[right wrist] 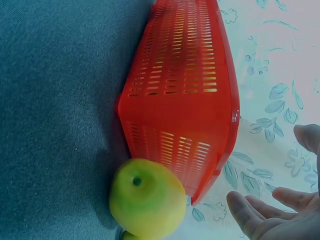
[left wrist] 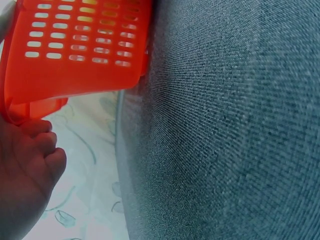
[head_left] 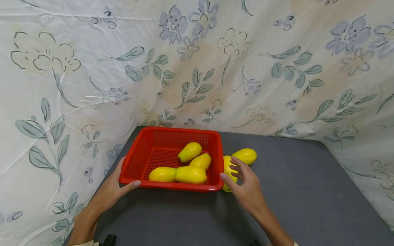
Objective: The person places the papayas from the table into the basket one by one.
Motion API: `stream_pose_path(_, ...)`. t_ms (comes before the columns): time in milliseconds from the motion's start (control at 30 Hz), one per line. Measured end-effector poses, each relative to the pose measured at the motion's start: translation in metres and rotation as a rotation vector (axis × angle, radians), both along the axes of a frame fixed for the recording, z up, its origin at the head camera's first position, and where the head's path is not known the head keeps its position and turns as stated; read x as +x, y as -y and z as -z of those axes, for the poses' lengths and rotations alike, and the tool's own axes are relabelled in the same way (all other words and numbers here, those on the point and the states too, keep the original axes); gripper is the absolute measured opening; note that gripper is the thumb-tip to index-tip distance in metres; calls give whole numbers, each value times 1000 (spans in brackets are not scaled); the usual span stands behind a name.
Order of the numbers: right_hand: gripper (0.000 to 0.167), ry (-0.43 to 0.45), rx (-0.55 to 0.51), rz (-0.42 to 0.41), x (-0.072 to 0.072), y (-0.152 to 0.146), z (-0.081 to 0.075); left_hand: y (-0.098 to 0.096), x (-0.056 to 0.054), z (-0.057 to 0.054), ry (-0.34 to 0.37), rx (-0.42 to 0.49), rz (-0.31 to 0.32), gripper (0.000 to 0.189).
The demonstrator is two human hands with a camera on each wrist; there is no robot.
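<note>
Basket (head_left: pixel 166 157) opens upward, long axis running left-right.

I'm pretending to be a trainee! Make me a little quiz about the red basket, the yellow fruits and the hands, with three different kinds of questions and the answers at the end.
1. How many yellow fruits are inside the red basket?

2. True or false: every yellow fruit is in the red basket.

3. Where is the left hand?
A) On a fruit outside the basket
B) At a corner of the red basket
C) Flat in the middle of the table

Key:
1. Four.
2. False; there is also fruit outside, on the gray table.
3. B.
</note>
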State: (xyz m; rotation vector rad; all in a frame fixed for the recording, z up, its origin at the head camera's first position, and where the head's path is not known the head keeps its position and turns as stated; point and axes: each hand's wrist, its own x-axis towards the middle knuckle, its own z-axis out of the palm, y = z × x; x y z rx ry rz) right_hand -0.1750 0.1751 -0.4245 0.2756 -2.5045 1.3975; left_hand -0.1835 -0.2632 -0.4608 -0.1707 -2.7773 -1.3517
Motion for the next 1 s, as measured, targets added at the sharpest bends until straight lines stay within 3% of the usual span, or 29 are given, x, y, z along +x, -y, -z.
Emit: stream_pose_path(1000, 69, -28, 35, 36, -6, -22, 12, 1, -2, 4, -14, 8, 0, 113)
